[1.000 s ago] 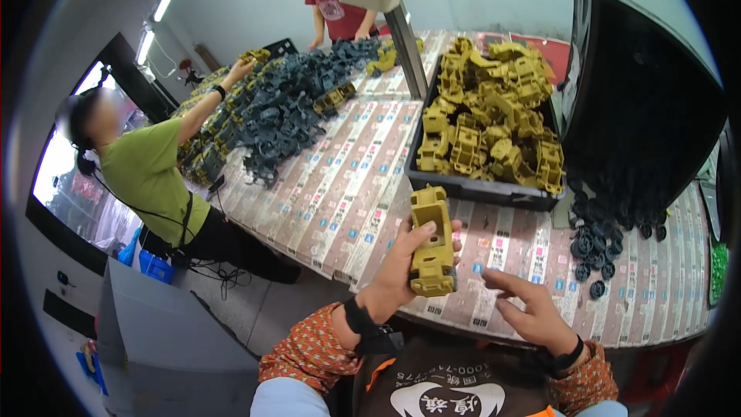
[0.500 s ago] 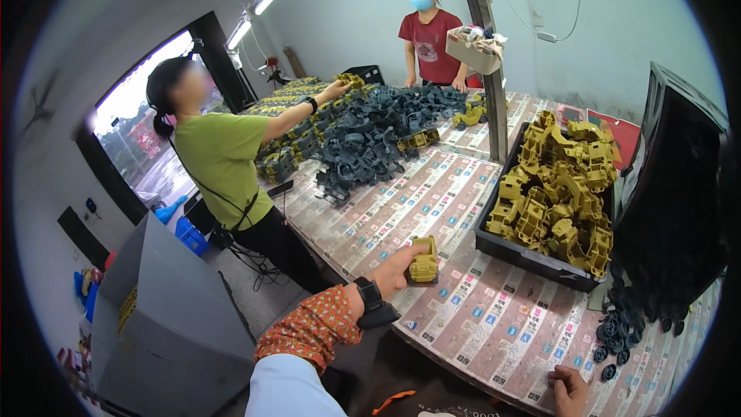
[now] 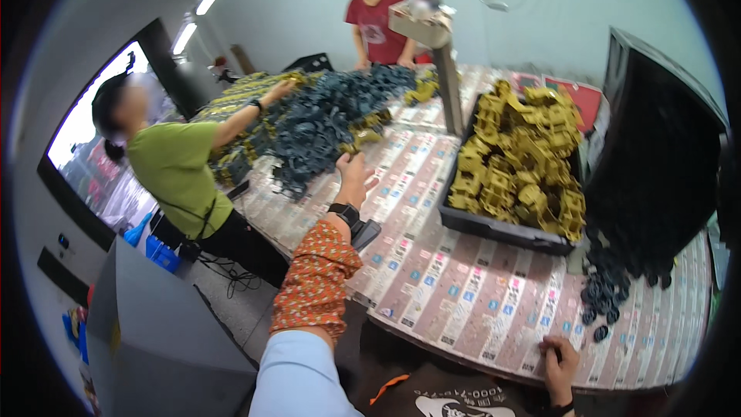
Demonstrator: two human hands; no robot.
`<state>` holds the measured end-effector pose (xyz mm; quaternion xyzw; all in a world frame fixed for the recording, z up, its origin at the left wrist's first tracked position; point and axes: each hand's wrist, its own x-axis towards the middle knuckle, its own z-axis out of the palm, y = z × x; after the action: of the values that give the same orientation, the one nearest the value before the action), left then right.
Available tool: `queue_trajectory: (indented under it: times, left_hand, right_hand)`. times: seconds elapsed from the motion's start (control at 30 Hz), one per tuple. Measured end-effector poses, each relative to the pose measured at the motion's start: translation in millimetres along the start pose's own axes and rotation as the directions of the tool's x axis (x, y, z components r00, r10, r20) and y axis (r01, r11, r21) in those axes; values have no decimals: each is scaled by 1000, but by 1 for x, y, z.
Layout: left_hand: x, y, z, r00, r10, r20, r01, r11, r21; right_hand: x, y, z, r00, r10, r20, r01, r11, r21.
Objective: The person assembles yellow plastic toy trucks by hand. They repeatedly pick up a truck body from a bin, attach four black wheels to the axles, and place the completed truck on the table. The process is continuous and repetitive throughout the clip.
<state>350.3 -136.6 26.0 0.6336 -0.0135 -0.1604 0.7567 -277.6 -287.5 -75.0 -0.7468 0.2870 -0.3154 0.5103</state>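
Observation:
My left hand (image 3: 355, 181) reaches out over the table toward the pile, its fingers spread and nothing gripped in them. Just beyond its fingertips is a yellow plastic toy vehicle body (image 3: 364, 140), at the near edge of a heap of dark grey plastic parts (image 3: 320, 120). Near the table's front edge, my right hand (image 3: 561, 363) rests low with its fingers curled in. Whether anything is inside those fingers is hidden. Loose black toy wheels (image 3: 602, 301) lie on the table beyond this hand.
A black crate (image 3: 502, 232) heaped with yellow toy vehicle bodies (image 3: 521, 154) stands right of centre. Beside it a tipped black bin (image 3: 656, 131) spills wheels. A post (image 3: 440, 69) rises behind the crate. Two co-workers (image 3: 174, 162) stand left and far. A grey box (image 3: 154, 324) stands lower left.
My left hand has moved farther forward to the pile and let go of the yellow toy vehicle body. The whole view has shifted. My right hand stays at the front edge.

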Motion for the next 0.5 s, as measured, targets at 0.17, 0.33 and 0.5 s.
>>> queue_trajectory:
  times: [0.17,0.33,0.5]
  left_hand:
    - [-80,2,101,880,116,461,-312,873,374]
    - [-112,9,180,566,316,762,-823,159,545]
    - [-112,-28,205,772,263,579,-556,-162,815]
  right_hand:
    - [-3,-2,1,998,42,-48,-41,999,35]
    - [0,-2,0,999,-12,-36,11,1000,-20]
    - [0,-5,6,995,-89,-40,87,995,-48]
